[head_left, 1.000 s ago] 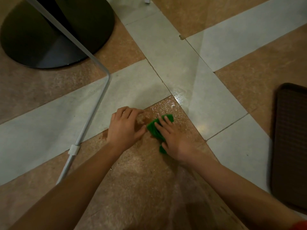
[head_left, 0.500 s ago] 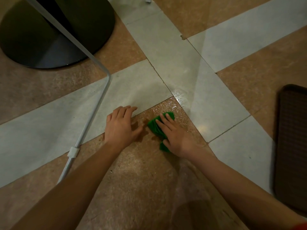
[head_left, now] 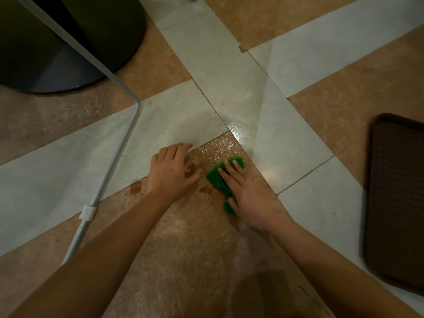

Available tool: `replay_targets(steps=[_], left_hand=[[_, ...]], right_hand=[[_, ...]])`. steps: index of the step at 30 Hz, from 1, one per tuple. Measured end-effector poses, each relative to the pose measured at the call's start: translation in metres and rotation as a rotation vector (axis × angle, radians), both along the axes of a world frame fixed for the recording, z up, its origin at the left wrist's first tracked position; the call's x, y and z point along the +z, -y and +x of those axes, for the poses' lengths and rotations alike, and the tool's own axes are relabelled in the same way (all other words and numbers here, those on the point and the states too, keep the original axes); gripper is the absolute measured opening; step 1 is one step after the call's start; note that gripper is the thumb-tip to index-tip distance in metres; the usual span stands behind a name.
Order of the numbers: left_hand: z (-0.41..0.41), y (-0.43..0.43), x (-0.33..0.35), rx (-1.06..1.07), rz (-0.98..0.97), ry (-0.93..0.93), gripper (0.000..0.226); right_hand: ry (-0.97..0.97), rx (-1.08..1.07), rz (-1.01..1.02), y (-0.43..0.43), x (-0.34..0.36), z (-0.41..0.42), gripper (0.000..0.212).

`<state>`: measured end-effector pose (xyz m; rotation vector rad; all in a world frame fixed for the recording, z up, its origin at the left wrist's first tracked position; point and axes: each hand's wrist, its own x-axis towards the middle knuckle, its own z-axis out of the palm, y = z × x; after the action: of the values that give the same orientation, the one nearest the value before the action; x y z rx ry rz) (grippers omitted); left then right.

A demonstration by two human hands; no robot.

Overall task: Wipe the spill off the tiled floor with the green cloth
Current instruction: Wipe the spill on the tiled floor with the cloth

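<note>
My right hand (head_left: 246, 193) lies flat on the crumpled green cloth (head_left: 218, 180) and presses it onto the brown floor tile (head_left: 188, 244). Just left of the cloth, my left hand (head_left: 171, 172) rests palm-down on the floor with fingers together and nothing in it. Dark brown spill spots (head_left: 193, 167) lie between the two hands, and another spot (head_left: 135, 188) sits left of my left wrist. A wet sheen (head_left: 238, 131) shines on the tiles just beyond the cloth.
A thin grey metal tube (head_left: 110, 171) with a white clip runs along the floor at left. A black round base (head_left: 66, 47) stands at the top left. A dark brown tray (head_left: 399, 198) lies at the right edge.
My right hand has slid the green cloth slightly right and away from the left hand, baring more brown spill between them. My left hand has stayed in place.
</note>
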<state>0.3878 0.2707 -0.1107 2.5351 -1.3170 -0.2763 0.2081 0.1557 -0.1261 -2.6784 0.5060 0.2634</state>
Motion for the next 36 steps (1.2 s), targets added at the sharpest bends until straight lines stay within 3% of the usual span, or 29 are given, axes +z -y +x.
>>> replay_targets(steps=[5,12,18,26,31,36], left_hand=[[-0.005,0.007,0.002,-0.039,-0.019,-0.001,0.061],[-0.034,0.008,0.002,-0.277,0.025,0.03,0.061],[-0.035,0.003,0.007,-0.33,0.031,0.086,0.059],[-0.008,-0.005,0.004,-0.115,0.083,0.053,0.056],[0.009,-0.013,-0.003,-0.005,0.143,0.057,0.063],[0.015,-0.015,-0.008,0.09,0.187,0.03,0.068]], right_hand=[[-0.012,-0.431,0.017,0.02,0.002,-0.011,0.07],[-0.031,-0.183,0.024,-0.001,0.0,-0.042,0.074],[-0.024,-0.509,0.027,0.012,0.006,-0.042,0.069],[-0.025,-0.099,0.044,-0.01,0.002,-0.021,0.075],[-0.034,-0.191,-0.013,0.015,0.005,0.022,0.07],[0.002,-0.069,0.026,0.006,-0.001,0.022,0.071]])
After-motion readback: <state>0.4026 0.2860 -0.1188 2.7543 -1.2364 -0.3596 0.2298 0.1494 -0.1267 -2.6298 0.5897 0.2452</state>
